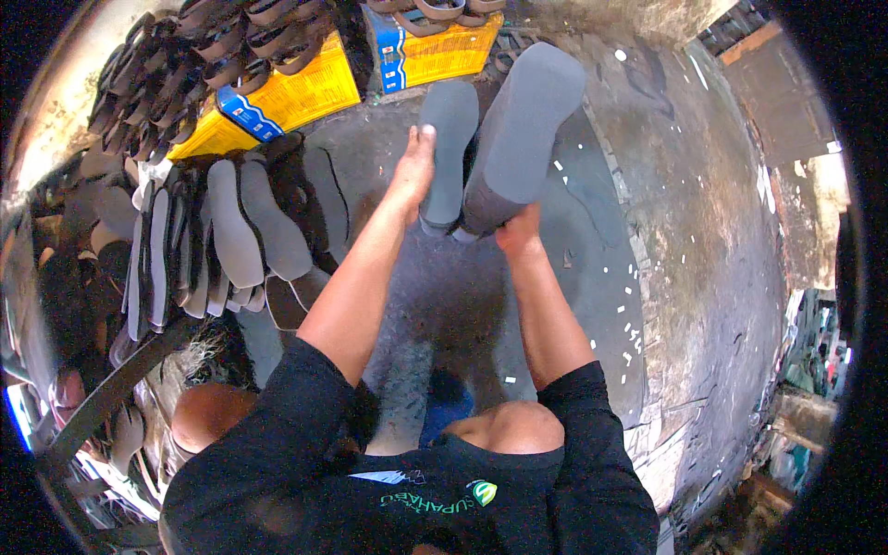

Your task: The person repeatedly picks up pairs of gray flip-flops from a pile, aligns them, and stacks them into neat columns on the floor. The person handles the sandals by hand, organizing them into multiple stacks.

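Observation:
Both arms reach forward over the floor, each hand at a grey shoe sole. My left hand [415,171] is closed on the left edge of a slim grey sole [450,134], thumb along the side and the other fingers hidden behind it. My right hand [520,228] grips the lower end of a wider, thicker grey sole [530,125] with a dark side; most of its fingers are out of sight beneath it. The two pieces stand close side by side, tilted up, their lower ends nearly meeting.
To the left lie rows of loose grey soles [236,227]. Brown sandals [222,42] are heaped behind them. Yellow and blue boxes [439,60] at the back carry more sandals. White scraps [629,328] dot the floor at right, near a wall.

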